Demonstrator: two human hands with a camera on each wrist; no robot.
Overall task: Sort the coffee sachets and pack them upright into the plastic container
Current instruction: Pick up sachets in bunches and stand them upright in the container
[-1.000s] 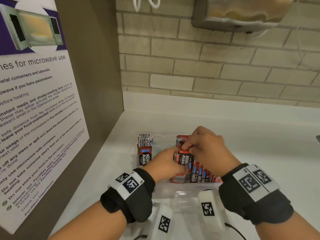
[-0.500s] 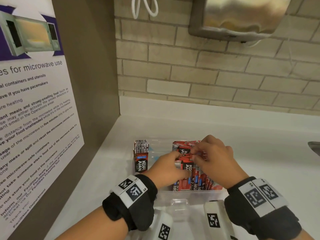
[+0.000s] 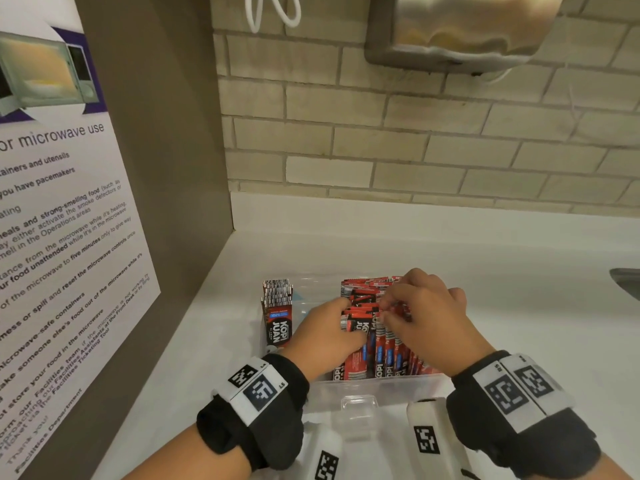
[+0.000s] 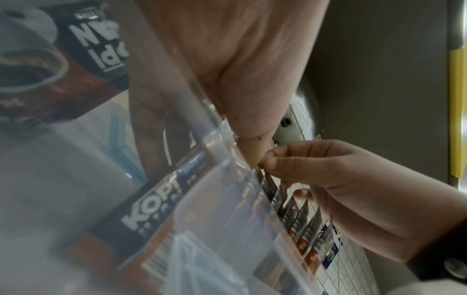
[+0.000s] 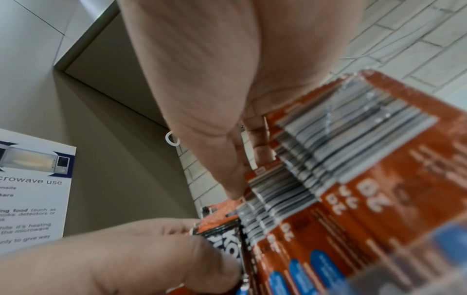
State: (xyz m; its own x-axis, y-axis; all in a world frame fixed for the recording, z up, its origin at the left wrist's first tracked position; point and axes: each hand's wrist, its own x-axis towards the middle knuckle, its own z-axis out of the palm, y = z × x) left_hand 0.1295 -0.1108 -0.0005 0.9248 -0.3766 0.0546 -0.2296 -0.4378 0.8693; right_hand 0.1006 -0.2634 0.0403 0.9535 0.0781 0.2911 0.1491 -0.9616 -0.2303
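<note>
A clear plastic container (image 3: 374, 384) sits on the white counter. A small stack of red-and-black coffee sachets (image 3: 277, 313) stands upright at its left wall. A larger bunch of sachets (image 3: 384, 355) fills its right part, leaning on edge. My left hand (image 3: 346, 320) grips the front sachets of that bunch from the left. My right hand (image 3: 388, 310) pinches the sachets' top edges between thumb and curled fingers. In the left wrist view, the right hand (image 4: 328, 179) nips the sachet tops (image 4: 290, 209) behind the container wall (image 4: 215, 229). The right wrist view shows the packed sachets (image 5: 353, 159) edge-on.
A brown side panel with a microwave notice (image 3: 69, 237) walls off the left. A brick wall (image 3: 415, 150) with a steel dispenser (image 3: 467, 29) stands behind. A sink edge (image 3: 627, 282) shows at far right. Bare counter (image 3: 519, 289) lies to the container's right.
Both hands stay on the right-hand bunch. The right hand's fingers have shifted along the sachet tops towards the right, and the bunch stands a little straighter.
</note>
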